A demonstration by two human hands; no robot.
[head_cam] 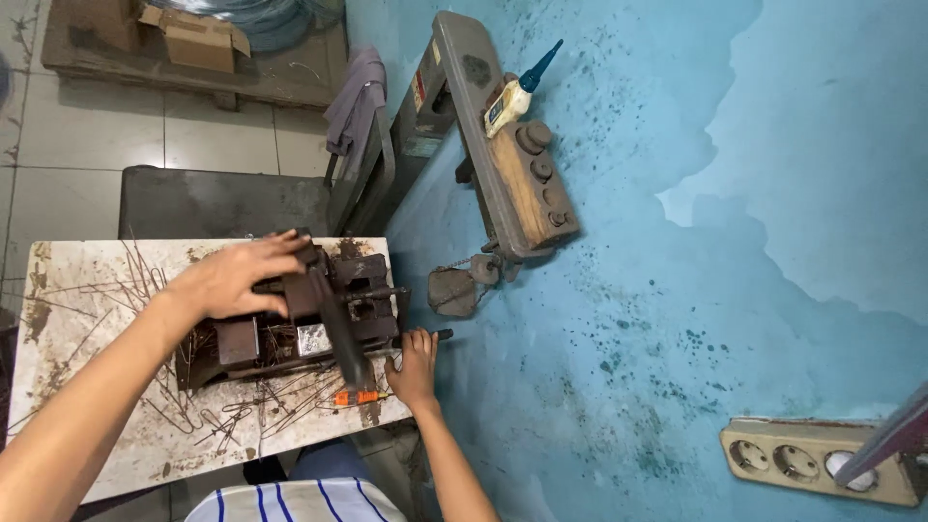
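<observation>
left hand [237, 278] palm down, fingers spread and curled over, forearm running in from the bottom-left, bare. right hand [416, 360] at the worktop's right edge, fingers curled in a grip, wrist straight, forearm coming up from below.

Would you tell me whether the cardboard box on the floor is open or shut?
Open: the cardboard box has its flaps spread outward. What it holds cannot be seen.

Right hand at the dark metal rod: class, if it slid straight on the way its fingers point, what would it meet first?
The right hand points along the dark metal rod toward the blue-painted wall. Probably the wall comes first, though depth is unclear.
</observation>
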